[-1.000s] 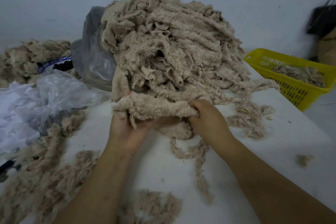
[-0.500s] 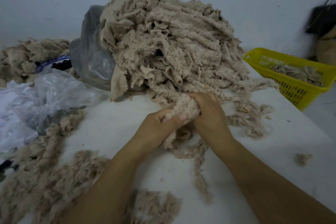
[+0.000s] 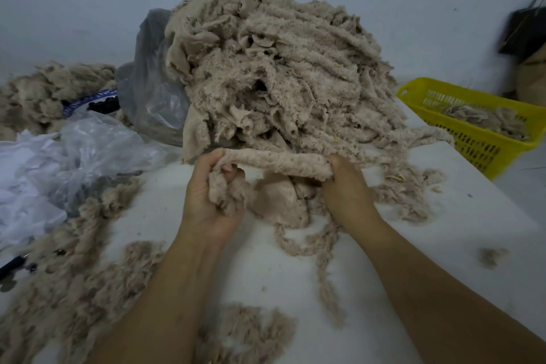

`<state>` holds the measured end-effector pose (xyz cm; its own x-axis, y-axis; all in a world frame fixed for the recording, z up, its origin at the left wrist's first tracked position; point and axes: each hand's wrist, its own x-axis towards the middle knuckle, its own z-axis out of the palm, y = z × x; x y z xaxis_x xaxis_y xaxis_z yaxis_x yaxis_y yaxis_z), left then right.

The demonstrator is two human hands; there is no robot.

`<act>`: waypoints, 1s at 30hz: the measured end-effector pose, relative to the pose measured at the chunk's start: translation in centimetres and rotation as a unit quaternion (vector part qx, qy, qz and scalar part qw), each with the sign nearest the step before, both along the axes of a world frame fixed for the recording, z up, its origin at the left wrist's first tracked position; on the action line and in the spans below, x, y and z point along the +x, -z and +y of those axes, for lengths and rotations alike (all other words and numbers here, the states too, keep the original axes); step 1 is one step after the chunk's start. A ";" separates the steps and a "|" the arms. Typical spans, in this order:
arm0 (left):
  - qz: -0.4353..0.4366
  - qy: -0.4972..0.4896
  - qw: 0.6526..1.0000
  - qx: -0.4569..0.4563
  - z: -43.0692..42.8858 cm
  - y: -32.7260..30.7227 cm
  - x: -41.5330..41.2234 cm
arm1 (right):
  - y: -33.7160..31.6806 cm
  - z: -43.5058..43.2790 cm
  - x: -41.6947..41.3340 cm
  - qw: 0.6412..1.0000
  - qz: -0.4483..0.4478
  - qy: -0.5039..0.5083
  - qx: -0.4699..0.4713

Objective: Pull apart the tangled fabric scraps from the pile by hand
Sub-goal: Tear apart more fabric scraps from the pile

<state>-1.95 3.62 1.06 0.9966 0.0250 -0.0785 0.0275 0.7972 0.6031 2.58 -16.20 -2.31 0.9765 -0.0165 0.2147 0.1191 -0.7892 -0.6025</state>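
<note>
Along the near edge, loose tufts (image 3: 74, 275) litter the white desk (image 3: 266, 269), and a thin frayed cord (image 3: 325, 278) trails toward the person. Just beyond, the left hand (image 3: 211, 198) is clenched round a bunched wad of one fleecy strip (image 3: 277, 161). The right hand (image 3: 345, 186) grips the other end, and the length is drawn taut between them at the foot of the pile (image 3: 280, 74). I'd guess the hanging part is snagged with that cord, so a hard tug could tear it, shed more fluff, or drag the heap forward. The pile rises behind: beige, shaggy, ribbon-like scraps matted together, with smooth backing showing in places. Far right, a yellow basket (image 3: 478, 151) holds a few scraps.
</note>
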 end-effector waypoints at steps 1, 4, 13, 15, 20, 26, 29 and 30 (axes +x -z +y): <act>0.005 -0.001 1.000 -0.020 0.1 0.1 0.0 | 0.0 -0.1 0.1 1.000 0.002 0.004 0.019; -0.004 0.038 0.997 -0.070 0.2 0.1 0.0 | 0.0 -0.1 -0.2 0.995 -0.029 -0.003 0.098; 0.008 0.054 0.983 0.175 -1.0 1.3 0.3 | -1.4 1.1 -2.2 0.972 -0.096 -0.143 0.158; -0.019 0.006 0.931 0.364 -1.5 1.5 0.0 | -1.4 1.4 -2.3 0.973 -0.074 -0.138 0.168; -0.139 0.048 0.786 0.601 -3.1 1.5 -0.6 | -1.0 0.7 -1.5 0.979 -0.083 -0.077 0.171; -0.114 0.086 0.858 0.494 -2.2 0.9 -1.0 | -0.6 -0.9 0.8 0.987 0.041 0.042 0.149; -0.079 0.044 0.932 0.352 -1.3 0.8 -0.7 | -0.8 -2.4 1.5 0.964 0.048 0.098 0.241; -0.066 0.042 0.955 0.284 -1.0 0.7 -0.4 | -0.9 -2.5 1.2 0.958 0.045 0.097 0.268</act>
